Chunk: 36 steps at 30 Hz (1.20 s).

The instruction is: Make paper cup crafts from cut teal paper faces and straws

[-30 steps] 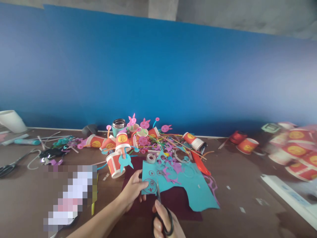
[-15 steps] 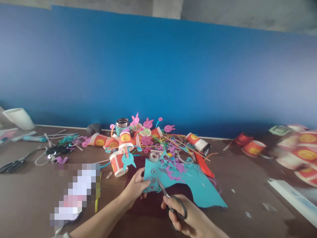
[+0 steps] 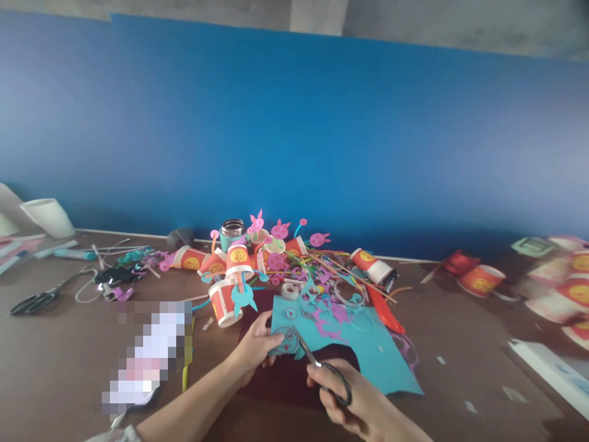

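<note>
The left hand [image 3: 260, 344] pinches the teal sheet [image 3: 370, 341] by its left edge, thumb at a drawn face [image 3: 287, 341], probably to steady it. The right hand [image 3: 338, 390] grips scissors [image 3: 311, 355] by the handles, blades angled at the sheet beside the face. The sheet lies in from the back edge of the counter [image 3: 497, 420], where cups [image 3: 238, 260] crowd, seemingly leaving cutting room.

Left hand [image 3: 254, 344] pinching, thumb [image 3: 275, 341] uppermost; right hand [image 3: 341, 388] curled. Forearms [image 3: 197, 396] converge from table's [image 3: 460, 368] near edge.
</note>
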{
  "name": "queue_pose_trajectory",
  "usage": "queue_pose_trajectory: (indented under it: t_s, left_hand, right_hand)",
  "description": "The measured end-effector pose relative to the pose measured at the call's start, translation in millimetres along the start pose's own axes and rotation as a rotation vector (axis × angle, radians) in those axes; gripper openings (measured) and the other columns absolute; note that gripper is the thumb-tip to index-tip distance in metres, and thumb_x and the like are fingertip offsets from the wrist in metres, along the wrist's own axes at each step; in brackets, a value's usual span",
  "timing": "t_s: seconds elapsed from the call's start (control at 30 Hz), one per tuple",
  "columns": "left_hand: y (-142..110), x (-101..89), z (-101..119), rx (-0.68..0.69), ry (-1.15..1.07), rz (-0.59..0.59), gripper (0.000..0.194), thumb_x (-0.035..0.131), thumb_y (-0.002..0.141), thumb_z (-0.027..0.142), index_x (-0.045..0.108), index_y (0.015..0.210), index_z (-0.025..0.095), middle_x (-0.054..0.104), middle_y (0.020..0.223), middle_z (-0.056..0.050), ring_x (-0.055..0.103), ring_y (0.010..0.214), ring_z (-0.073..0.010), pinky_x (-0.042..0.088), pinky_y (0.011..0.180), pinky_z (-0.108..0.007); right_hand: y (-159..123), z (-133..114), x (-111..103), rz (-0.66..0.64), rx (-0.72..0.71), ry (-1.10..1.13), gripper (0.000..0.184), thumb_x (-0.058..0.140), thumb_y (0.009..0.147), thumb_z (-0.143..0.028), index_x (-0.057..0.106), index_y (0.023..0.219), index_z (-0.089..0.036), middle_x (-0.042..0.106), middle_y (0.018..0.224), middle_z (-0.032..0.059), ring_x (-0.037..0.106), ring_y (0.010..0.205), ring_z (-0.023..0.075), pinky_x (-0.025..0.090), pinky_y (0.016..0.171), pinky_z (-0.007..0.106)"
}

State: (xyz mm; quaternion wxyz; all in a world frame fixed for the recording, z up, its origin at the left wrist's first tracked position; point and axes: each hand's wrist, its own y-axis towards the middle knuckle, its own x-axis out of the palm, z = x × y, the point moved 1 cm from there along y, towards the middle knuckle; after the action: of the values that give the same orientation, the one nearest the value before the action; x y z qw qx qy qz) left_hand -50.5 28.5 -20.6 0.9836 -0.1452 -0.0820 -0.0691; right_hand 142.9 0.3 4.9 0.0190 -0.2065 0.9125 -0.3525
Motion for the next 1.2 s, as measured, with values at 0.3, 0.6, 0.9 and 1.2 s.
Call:
queue_pose_trajectory:
  t_s: [0.3,0.6,0.9,1.2]
  left_hand:
    - [0.6,0.1,-1.5,0.014,0.038,-0.023,0.064,0.067,0.069,0.039,0.039,0.120,0.013,0.055,0.057,0.006,0.039,0.032,-0.0037,0.022,0.030,-0.015]
    - [-0.2,-0.3,1.2,0.019,0.004,-0.035,0.065,0.069,0.066,0.042,0.042,0.119,0.013,0.054,0.058,0.006,0.035,0.034,-0.0037,0.021,0.030,-0.016]
    - [-0.5,0.6,2.7,-0.028,0.002,-0.013,0.065,0.067,0.067,0.038,0.040,0.121,0.013,0.053,0.056,0.007,0.034,0.035,-0.0044,0.019,0.031,-0.016]
    - [0.7,0.3,1.1,0.000,0.028,-0.033,0.066,0.066,0.069,0.039,0.038,0.123,0.013,0.054,0.059,0.005,0.036,0.035,-0.0044,0.022,0.030,-0.016]
  right_hand:
    - [4.5,-34.7,-22.2,-0.178,-0.015,-0.225,0.031,0.062,0.073,-0.043,0.062,0.075,-0.012,0.052,0.043,-0.0055,0.042,0.031,0.0035,0.020,0.028,0.014]
    - [15.0,-36.6,-33.3,-0.234,-0.033,-0.255,0.029,0.064,0.073,-0.040,0.063,0.076,-0.011,0.051,0.044,-0.0055,0.041,0.032,0.0033,0.021,0.030,0.013]
    - [17.2,-41.6,-37.9,-0.268,-0.052,-0.216,0.028,0.065,0.072,-0.038,0.064,0.074,-0.010,0.048,0.042,-0.0056,0.036,0.030,0.0026,0.017,0.031,0.015]
    - [25.1,-24.2,-31.3,-0.305,-0.037,-0.055,0.031,0.063,0.074,-0.041,0.063,0.076,-0.010,0.052,0.044,-0.0041,0.044,0.033,0.0047,0.021,0.032,0.015]
